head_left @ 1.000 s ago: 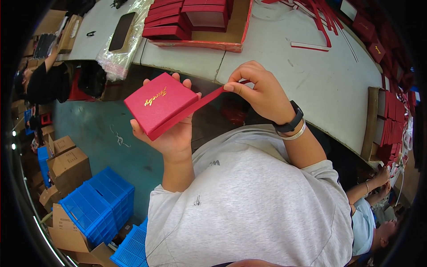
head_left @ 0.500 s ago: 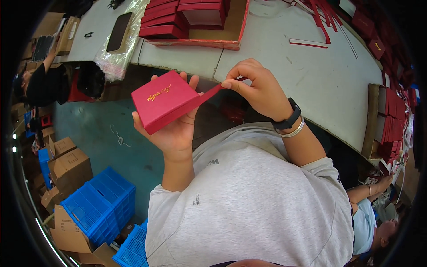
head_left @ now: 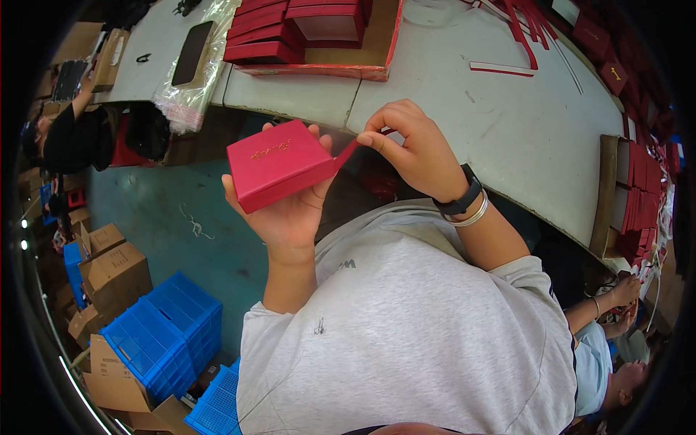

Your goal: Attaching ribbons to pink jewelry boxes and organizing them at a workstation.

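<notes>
A red box point(head_left: 279, 163) with gold lettering on its top rests in my left hand point(head_left: 288, 221), fingers wrapped around its far side and thumb at its left edge. From the box's right corner a red strip point(head_left: 346, 154) runs up to my right hand point(head_left: 409, 141), which pinches it between thumb and forefinger. The strip stands away from the box where it nears my right fingers. Both hands are held in front of my body, near the table's front edge.
On the white table point(head_left: 435, 80) stand a carton tray point(head_left: 377, 71) of red boxes, a phone point(head_left: 193, 52) on plastic bags, and loose red strips point(head_left: 502, 69). More red boxes point(head_left: 638, 188) sit at right. Blue crates point(head_left: 163, 326) and cartons point(head_left: 112, 264) lie at lower left. Co-workers flank both sides.
The box has shifted slightly to the right and turned a little in my left hand. The stretch of strip between the box and my right fingers looks shorter. My right hand moved slightly left.
</notes>
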`<action>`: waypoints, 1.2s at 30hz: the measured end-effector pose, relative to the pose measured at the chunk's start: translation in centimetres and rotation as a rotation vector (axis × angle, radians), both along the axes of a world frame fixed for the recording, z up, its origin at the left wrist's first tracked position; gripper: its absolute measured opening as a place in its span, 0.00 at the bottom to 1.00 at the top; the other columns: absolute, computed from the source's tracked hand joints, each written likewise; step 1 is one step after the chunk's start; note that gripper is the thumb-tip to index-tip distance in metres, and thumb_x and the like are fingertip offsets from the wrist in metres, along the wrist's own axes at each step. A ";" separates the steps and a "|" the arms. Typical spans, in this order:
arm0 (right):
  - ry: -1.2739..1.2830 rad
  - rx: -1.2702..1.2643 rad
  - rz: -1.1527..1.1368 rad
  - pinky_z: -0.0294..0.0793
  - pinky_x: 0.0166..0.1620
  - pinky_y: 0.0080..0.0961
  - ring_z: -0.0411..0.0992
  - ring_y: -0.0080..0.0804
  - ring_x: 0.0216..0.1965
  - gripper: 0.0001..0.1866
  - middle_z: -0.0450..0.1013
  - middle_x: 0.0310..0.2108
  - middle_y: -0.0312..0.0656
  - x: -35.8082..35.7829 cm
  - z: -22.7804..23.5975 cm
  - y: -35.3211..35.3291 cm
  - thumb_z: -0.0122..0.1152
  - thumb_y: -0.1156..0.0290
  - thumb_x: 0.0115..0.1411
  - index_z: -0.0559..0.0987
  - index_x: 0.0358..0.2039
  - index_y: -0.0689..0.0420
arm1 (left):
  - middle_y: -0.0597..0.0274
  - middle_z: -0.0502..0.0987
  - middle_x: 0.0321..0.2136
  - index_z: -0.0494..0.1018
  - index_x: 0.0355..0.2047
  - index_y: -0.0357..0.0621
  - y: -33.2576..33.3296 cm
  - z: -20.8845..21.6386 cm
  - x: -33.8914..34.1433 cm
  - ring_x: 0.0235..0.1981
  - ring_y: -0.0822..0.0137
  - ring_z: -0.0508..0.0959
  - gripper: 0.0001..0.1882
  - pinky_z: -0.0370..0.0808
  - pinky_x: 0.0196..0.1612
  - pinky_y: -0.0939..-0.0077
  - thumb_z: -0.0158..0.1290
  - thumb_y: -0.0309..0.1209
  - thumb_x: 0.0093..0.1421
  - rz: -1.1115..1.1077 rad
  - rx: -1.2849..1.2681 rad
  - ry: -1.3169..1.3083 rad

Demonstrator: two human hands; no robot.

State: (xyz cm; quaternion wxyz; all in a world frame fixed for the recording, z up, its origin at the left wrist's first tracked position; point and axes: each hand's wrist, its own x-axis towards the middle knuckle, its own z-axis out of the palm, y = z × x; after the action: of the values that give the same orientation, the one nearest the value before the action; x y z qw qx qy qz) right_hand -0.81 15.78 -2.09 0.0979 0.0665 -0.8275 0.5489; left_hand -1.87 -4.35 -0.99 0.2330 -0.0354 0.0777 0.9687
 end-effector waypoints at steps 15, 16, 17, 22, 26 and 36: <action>0.014 0.059 0.050 0.67 0.43 0.28 0.66 0.37 0.39 0.11 0.72 0.32 0.39 0.6 -0.8 0.2 0.62 0.62 0.54 0.76 0.29 0.57 | 0.54 0.71 0.49 0.68 0.50 0.45 0.5 -0.6 -0.4 0.54 0.51 0.67 0.35 0.62 0.55 0.54 0.49 0.60 0.54 0.016 -0.190 -0.237; 0.027 0.141 0.047 0.66 0.46 0.28 0.67 0.38 0.41 0.11 0.72 0.35 0.40 0.5 -0.8 0.3 0.62 0.63 0.55 0.76 0.32 0.57 | 0.53 0.71 0.49 0.68 0.49 0.45 0.5 -0.7 -0.4 0.54 0.51 0.67 0.35 0.62 0.55 0.53 0.49 0.61 0.54 0.049 -0.225 -0.238; 0.029 0.141 0.048 0.66 0.46 0.28 0.67 0.38 0.41 0.11 0.72 0.35 0.40 0.5 -1.0 0.4 0.62 0.63 0.55 0.76 0.32 0.57 | 0.53 0.71 0.49 0.68 0.49 0.45 0.4 -0.7 -0.5 0.54 0.50 0.66 0.34 0.63 0.55 0.53 0.49 0.61 0.54 0.084 -0.261 -0.239; -0.425 -0.255 0.007 0.67 0.44 0.23 0.70 0.28 0.37 0.15 0.74 0.33 0.40 -0.3 -2.0 1.2 0.55 0.61 0.61 0.80 0.31 0.61 | 0.54 0.69 0.50 0.66 0.52 0.45 1.1 -0.3 0.0 0.55 0.49 0.66 0.35 0.64 0.55 0.52 0.48 0.60 0.54 0.293 -0.485 -0.086; -0.473 -0.303 0.008 0.67 0.43 0.22 0.70 0.26 0.36 0.19 0.74 0.30 0.41 -0.5 -1.5 0.9 0.48 0.61 0.65 0.80 0.31 0.62 | 0.53 0.68 0.52 0.62 0.56 0.46 1.5 -0.1 0.6 0.55 0.47 0.67 0.38 0.66 0.55 0.51 0.44 0.62 0.56 0.464 -0.765 0.206; -0.297 -0.040 -0.074 0.66 0.50 0.27 0.71 0.36 0.44 0.15 0.75 0.35 0.42 -0.9 -0.2 0.8 0.50 0.64 0.63 0.78 0.36 0.64 | 0.48 0.65 0.54 0.55 0.60 0.45 0.1 1.6 1.1 0.56 0.47 0.66 0.44 0.66 0.55 0.53 0.40 0.66 0.55 0.516 -0.829 0.321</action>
State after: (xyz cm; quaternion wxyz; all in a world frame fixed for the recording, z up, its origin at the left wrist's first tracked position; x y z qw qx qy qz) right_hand -1.73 16.61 -2.29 -0.0044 -0.0478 -0.8237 0.5650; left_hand -0.77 -4.29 0.58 -0.0621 0.0064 0.4786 0.8758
